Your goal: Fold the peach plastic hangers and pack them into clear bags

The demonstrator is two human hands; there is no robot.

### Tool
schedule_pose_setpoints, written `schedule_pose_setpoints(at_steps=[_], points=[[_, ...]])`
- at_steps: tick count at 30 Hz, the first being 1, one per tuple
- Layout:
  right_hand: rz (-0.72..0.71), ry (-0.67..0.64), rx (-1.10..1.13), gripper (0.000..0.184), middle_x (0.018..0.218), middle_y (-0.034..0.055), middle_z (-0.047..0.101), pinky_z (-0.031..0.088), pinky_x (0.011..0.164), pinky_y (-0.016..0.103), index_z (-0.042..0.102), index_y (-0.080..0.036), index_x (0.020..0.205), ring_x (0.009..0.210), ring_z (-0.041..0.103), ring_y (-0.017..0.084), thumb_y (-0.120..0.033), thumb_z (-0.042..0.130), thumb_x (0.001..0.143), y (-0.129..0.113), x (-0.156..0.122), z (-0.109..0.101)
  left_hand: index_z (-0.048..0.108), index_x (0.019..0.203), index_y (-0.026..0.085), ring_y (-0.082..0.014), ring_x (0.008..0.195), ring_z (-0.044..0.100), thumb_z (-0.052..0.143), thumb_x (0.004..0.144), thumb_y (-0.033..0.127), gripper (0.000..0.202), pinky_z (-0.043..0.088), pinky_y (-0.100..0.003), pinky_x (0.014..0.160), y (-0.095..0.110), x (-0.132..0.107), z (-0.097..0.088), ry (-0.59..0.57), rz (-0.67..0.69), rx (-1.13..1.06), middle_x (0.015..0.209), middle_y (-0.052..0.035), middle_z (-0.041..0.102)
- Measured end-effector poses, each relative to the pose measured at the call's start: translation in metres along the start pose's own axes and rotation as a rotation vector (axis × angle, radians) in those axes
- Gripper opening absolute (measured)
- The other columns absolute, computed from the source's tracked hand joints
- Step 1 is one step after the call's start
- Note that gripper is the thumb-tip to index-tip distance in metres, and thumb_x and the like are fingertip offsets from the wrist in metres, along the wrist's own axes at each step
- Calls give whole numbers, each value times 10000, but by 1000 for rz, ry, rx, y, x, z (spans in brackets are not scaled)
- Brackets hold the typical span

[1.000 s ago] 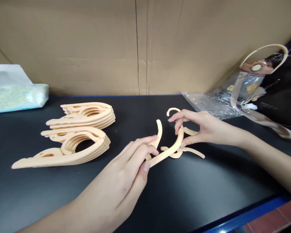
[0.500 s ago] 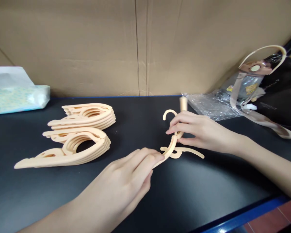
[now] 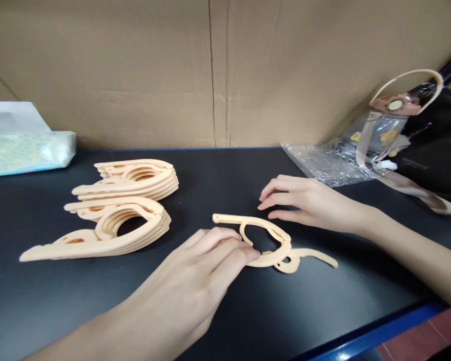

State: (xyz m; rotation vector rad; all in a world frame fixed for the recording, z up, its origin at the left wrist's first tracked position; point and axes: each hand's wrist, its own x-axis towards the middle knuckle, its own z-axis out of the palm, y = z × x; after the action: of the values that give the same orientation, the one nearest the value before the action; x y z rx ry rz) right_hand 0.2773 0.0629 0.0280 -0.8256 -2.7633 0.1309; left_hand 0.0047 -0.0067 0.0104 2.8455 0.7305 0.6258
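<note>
The left hand (image 3: 206, 271) is closed on one end of a hanger (image 3: 276, 258) at the worktop (image 3: 218, 180), a curved piece (image 3: 319, 254) partly beneath it. The empty right hand (image 3: 304, 200) has its fingers apart, just beyond. Two stacks (image 3: 135, 240) of hangers lie left. Print on the pack (image 3: 33, 153) is blurred; the bottle (image 3: 393, 125) bears cartoon pictures, a clear wrapper (image 3: 323, 163) beside it.

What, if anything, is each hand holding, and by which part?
The left hand holds the beige hanger by its near arm; the right hand holds nothing.
</note>
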Motion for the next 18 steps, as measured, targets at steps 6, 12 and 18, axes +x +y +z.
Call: schedule_pose_setpoints(at_steps=[6, 12, 18], points=[[-2, -69, 42, 341, 1204, 51, 602, 493, 919, 325, 593, -268, 1308, 1075, 579, 168, -188, 496, 990, -7, 1, 1, 642, 1061, 159, -225, 786, 610, 351, 915, -22, 373, 475, -353, 642, -11, -1, 5, 98, -6, 348, 960, -59, 680], [-25, -70, -14, 300, 1221, 72, 593, 510, 927, 347, 651, -253, 1251, 1080, 596, 182, -292, 482, 1006, -13, 1, 1, 651, 988, 140, -245, 671, 622, 441, 932, 81, 226, 501, -390, 587, -8, 1, 2, 32, -93, 388, 844, -68, 656], [-24, -59, -114, 361, 1298, 77, 565, 508, 962, 389, 580, -264, 1341, 1146, 562, 213, -246, 427, 1015, -13, 2, 3, 485, 1356, 65, -333, 1202, 570, 415, 1003, 233, 397, 504, -490, 925, -8, 0, 7, 46, -108, 338, 1341, -187, 602]])
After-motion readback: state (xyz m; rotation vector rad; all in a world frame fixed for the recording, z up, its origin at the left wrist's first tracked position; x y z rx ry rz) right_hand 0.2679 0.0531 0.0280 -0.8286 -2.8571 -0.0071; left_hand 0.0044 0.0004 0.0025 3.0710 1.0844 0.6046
